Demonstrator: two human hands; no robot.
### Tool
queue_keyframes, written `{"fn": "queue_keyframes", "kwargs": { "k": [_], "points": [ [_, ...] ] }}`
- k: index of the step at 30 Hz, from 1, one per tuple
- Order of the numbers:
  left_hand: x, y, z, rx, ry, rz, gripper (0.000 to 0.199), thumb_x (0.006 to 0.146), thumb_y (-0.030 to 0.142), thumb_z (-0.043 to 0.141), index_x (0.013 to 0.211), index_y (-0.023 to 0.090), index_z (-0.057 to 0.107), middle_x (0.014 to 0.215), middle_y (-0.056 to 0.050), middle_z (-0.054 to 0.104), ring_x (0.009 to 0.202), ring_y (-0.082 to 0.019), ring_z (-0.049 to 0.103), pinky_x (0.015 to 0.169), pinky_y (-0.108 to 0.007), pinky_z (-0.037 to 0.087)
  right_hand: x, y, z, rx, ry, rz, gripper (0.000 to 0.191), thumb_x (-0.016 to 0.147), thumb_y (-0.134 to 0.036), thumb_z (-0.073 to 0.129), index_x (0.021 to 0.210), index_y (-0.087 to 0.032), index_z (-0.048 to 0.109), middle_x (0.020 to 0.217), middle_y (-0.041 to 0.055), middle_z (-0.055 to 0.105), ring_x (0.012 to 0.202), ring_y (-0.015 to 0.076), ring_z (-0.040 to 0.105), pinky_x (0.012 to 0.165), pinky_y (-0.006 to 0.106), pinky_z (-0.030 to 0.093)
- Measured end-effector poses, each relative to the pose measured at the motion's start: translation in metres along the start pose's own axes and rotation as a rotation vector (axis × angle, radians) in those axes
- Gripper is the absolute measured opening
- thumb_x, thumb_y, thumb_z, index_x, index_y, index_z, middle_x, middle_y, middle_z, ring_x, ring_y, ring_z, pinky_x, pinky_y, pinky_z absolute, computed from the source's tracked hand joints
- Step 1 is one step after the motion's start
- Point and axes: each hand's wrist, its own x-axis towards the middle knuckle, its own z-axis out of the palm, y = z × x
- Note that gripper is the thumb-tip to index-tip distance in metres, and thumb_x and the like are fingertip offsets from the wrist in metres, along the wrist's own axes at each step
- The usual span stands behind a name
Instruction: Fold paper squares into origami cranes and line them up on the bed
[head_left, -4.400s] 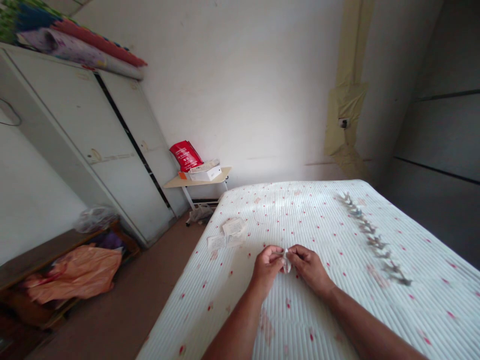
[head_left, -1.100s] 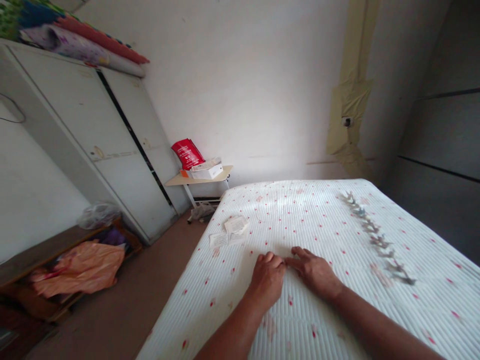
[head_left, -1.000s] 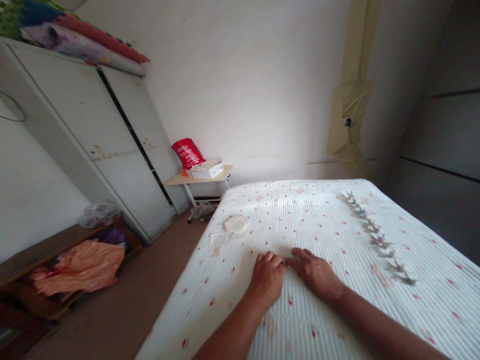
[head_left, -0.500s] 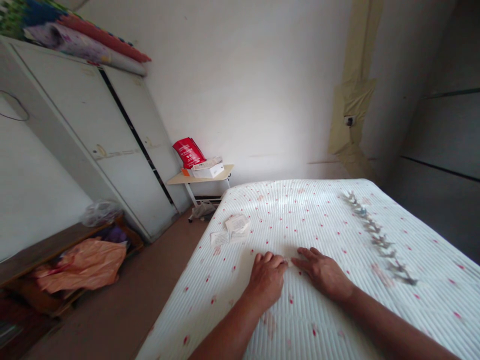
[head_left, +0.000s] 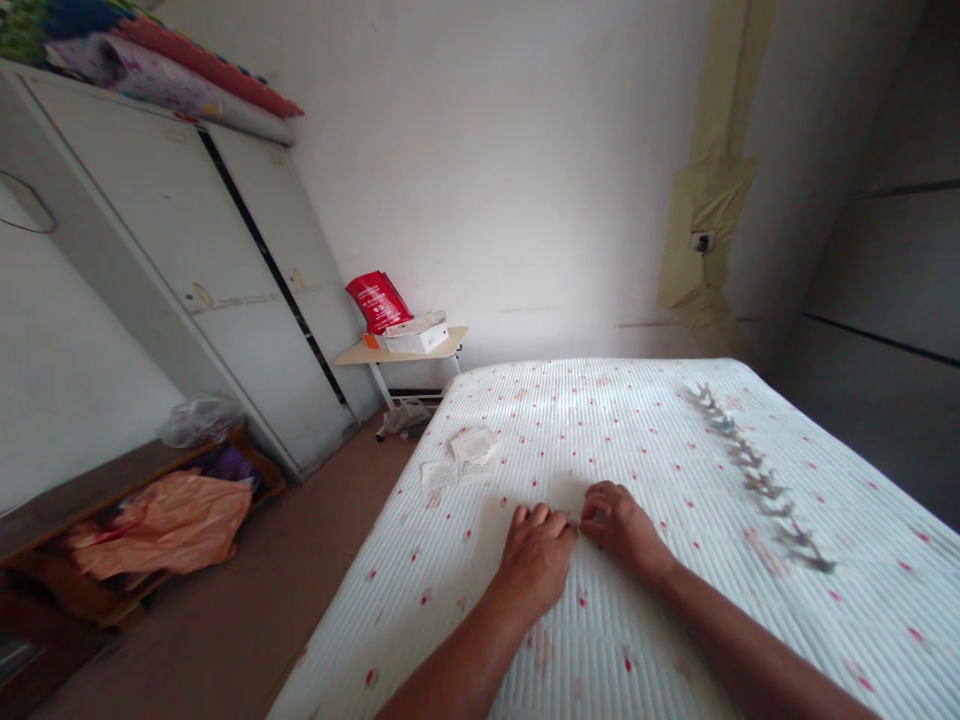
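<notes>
My left hand (head_left: 538, 560) rests on the mattress (head_left: 675, 640) with its fingers curled, closed on a small folded piece of paper (head_left: 574, 523) that is mostly hidden. Just to its right, my right hand (head_left: 624, 527) is closed in a pinch, thumb and forefinger at the paper's other edge. Ahead and to the left lie several printed paper pieces (head_left: 474, 443), partly overlapping. On the right side of the mattress a row of small folded paper figures (head_left: 763, 484), which look like cranes, runs from front to back.
A small table (head_left: 352, 357) with a red bag (head_left: 379, 300) and a white box (head_left: 417, 340) stands beyond the mattress. At left are a grey cabinet (head_left: 225, 280) topped by rolled mats (head_left: 172, 85), and a low wooden shelf with an orange plastic bag (head_left: 169, 525).
My right hand's fingers, stretched out and low before, have drawn into a pinch at the paper, and the wrist has lifted slightly. My left hand stays nearly where it was.
</notes>
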Motion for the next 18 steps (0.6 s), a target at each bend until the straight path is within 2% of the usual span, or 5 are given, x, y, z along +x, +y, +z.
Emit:
{"fn": "queue_keyframes", "kwargs": {
  "k": [3, 8, 13, 18],
  "points": [
    [0.0, 0.0, 0.001, 0.007, -0.007, 0.006, 0.022, 0.088, 0.018, 0.039, 0.09, 0.021, 0.06, 0.089, -0.005, 0.058, 0.089, -0.019, 0.045, 0.074, -0.035, 0.03, 0.001, -0.006, 0.004, -0.061, -0.024, 0.039, 0.016, 0.069, -0.013, 0.053, 0.058, -0.019, 0.064, 0.081, 0.0058, 0.06, 0.084, 0.0184, 0.054, 0.072, 0.025, 0.043],
    [-0.001, 0.0, 0.001, 0.0, 0.013, 0.009, 0.023, 0.088, 0.02, 0.039, 0.1, 0.022, 0.058, 0.091, -0.005, 0.059, 0.09, -0.019, 0.046, 0.074, -0.035, 0.031, 0.004, -0.003, 0.004, -0.122, -0.056, 0.086, 0.017, 0.063, -0.005, 0.053, 0.058, -0.017, 0.064, 0.082, 0.0057, 0.06, 0.083, 0.0167, 0.053, 0.074, 0.023, 0.041],
    [-0.001, 0.0, 0.0, 0.01, 0.009, 0.005, 0.024, 0.088, 0.021, 0.039, 0.105, 0.023, 0.056, 0.094, -0.004, 0.06, 0.091, -0.019, 0.046, 0.074, -0.035, 0.031, 0.006, 0.01, 0.0, -0.171, -0.038, 0.17, 0.015, 0.061, -0.006, 0.052, 0.058, -0.017, 0.063, 0.086, 0.0066, 0.06, 0.082, 0.017, 0.054, 0.074, 0.025, 0.04],
    [-0.001, 0.0, 0.0, 0.005, 0.006, 0.012, 0.025, 0.089, 0.023, 0.038, 0.107, 0.023, 0.055, 0.096, -0.004, 0.06, 0.091, -0.019, 0.045, 0.073, -0.035, 0.031, 0.006, 0.015, -0.003, -0.098, -0.006, 0.205, 0.016, 0.063, -0.008, 0.053, 0.066, -0.018, 0.065, 0.089, 0.0051, 0.061, 0.085, 0.0166, 0.055, 0.073, 0.024, 0.04]
  ]
}}
